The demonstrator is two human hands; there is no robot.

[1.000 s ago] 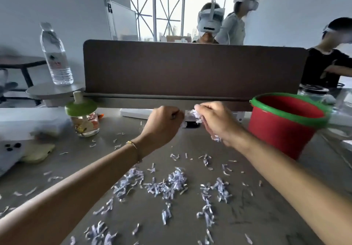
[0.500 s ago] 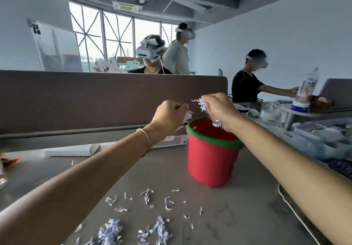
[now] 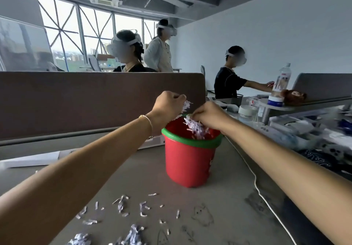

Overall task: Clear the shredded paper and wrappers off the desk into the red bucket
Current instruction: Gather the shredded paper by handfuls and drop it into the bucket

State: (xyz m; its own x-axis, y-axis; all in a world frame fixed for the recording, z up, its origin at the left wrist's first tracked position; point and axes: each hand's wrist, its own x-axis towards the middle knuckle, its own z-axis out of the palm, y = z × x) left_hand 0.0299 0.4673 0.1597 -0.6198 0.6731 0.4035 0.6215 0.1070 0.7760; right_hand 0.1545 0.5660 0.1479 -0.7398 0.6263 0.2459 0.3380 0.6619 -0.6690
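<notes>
A red bucket with a green rim stands on the grey desk. My left hand hovers over its far left rim, fingers curled round a clump of shredded paper. My right hand is over the bucket's mouth, and a bunch of shreds hangs or falls just beneath its fingers into the bucket. Whether the right fingers still pinch the shreds is unclear. More loose shredded paper lies scattered on the desk in front of the bucket.
A brown partition runs along the desk's back edge. A white cable trails past the bucket's right side. A flat white box lies at the left. The neighbouring desk at right holds a bottle, jars and clutter. Three people are behind.
Both hands carried shreds rightward from the desk's middle to the bucket. The right hand has dropped lower over the bucket's mouth and shreds now spill from it.
</notes>
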